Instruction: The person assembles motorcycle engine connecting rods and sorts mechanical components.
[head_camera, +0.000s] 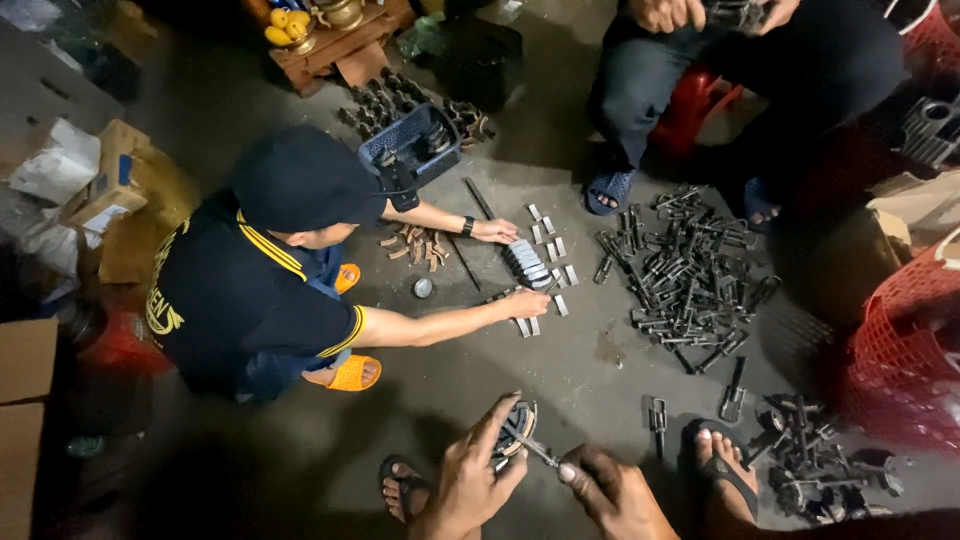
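The left hand (470, 478) grips a curved metal part (517, 428), likely stiff and heavy, by its rim, while the right hand (608, 487) pinches a thin tool (535, 450).

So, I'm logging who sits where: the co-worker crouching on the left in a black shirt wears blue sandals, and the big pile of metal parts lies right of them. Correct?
Not quite: the head view shows the co-worker wearing orange sandals, not blue. The pile of metal parts does lie to their right.

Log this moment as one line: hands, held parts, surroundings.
left hand: grips curved dark metal part | right hand: pinches thin metal rod against it | pile of dark metal clips on concrete floor ahead
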